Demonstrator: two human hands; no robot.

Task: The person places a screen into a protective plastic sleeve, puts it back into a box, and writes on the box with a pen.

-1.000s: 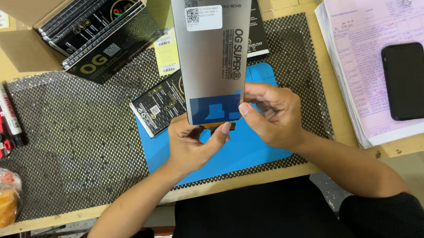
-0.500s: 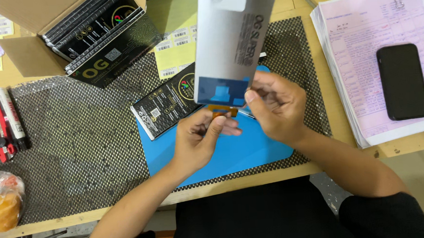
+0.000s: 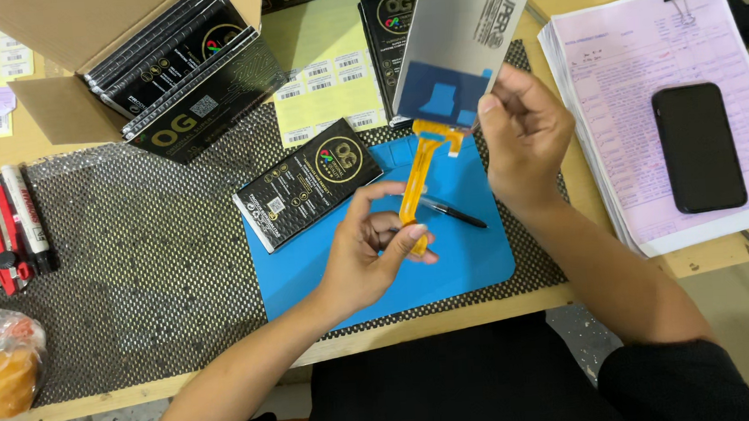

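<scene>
1. The right hand (image 3: 521, 132) grips the lower right corner of a grey display panel (image 3: 463, 36), holding it tilted up above the bench (image 3: 329, 31), well clear of the surface. The panel's top runs out of the frame.
2. The panel has a blue patch along its bottom edge, and an orange flex cable (image 3: 418, 182) hangs down from it.
3. The left hand (image 3: 368, 254) pinches the lower end of that flex cable between thumb and fingertips, so both hands are grasping parts of the same piece.
4. Under the hands there's a blue mat (image 3: 464, 257) lying on a black mesh anti-slip sheet (image 3: 134, 251). A black pen (image 3: 453, 213) lies on the mat, just right of the cable.
5. A flat black box (image 3: 308, 184) with a round gold logo sits half on the mat's upper left corner, near the left hand but not touching it.
6. Top left, an open cardboard carton (image 3: 69, 30) holds a stack of the same black boxes. A yellow-green sheet of barcode stickers (image 3: 323, 83) lies between the carton and the panel.
7. Off to the right, well apart from the hands: a stack of pink paper forms (image 3: 633, 47) with a dark phone (image 3: 698, 147) lying face up on top.
8. Far left edge has some red and white markers (image 3: 11, 224), and a plastic bag (image 3: 3, 372) with something orange in it sits bottom left.
</scene>
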